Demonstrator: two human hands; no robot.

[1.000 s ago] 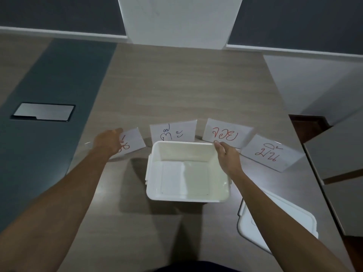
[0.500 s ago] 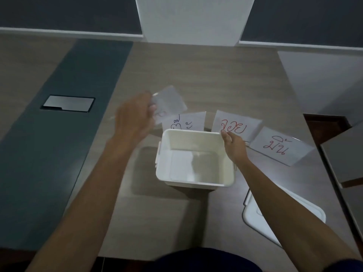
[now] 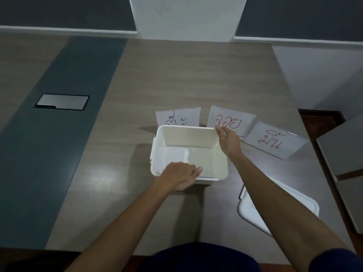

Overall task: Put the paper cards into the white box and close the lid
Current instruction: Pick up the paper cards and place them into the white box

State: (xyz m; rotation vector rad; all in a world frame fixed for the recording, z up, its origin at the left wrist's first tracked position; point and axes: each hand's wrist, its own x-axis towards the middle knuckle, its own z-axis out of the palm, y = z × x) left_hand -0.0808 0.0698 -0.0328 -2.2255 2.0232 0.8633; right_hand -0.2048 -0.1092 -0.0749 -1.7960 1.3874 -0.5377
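Observation:
The open white box (image 3: 188,136) stands in the middle of the wooden table. My right hand (image 3: 228,142) grips its far right corner at the rim. My left hand (image 3: 180,175) lies palm down over the near left corner, fingers reaching into the box. The card it carried is hidden under it. Three paper cards remain behind the box: one with blue writing (image 3: 178,117), one with red writing (image 3: 233,120) and another red one (image 3: 275,142) further right. The white lid (image 3: 279,209) lies at the near right, partly under my right forearm.
A dark strip with a metal cover plate (image 3: 62,102) runs along the table's left side. The table's right edge is close to the lid, with grey panels (image 3: 343,150) beyond it. A white pillar (image 3: 186,16) stands at the far end.
My left hand picked the leftmost card off the table, lifted it and came down into the box's near left corner. The right hand stayed on the rim.

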